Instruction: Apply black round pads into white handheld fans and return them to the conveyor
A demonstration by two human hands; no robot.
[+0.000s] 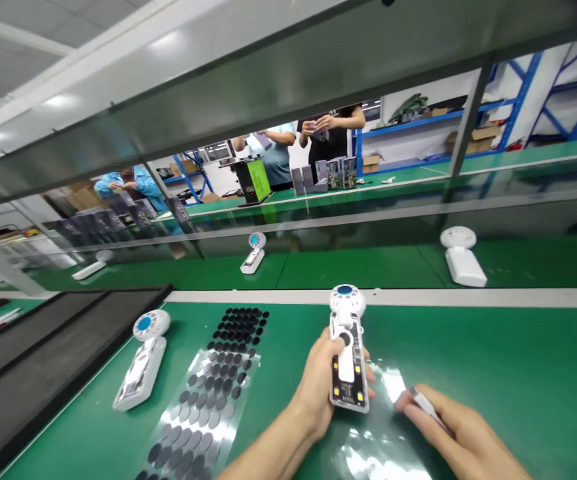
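My left hand [313, 380] is closed round a white handheld device [347, 363] with a round, blue-centred head. Its front shows a dark board with yellow squares and a white central panel; my thumb lies at a black round spot on that panel. My right hand [458, 427], lower right, pinches a small white stick-like piece [427, 407] with a greyish end; its exact kind I cannot make out. Beneath both hands lies a shiny clear plastic sheet [368, 437]. Left of them are rows of black round stickers [228, 370], partly on clear film.
A similar device [143, 363] lies at the left on the green bench. Beyond the pale bench edge, more devices [253, 253] [463, 257] lie on a green belt [348, 267]. A black-edged tray [63, 353] is far left. Co-workers [278, 150] handle boxes across the line.
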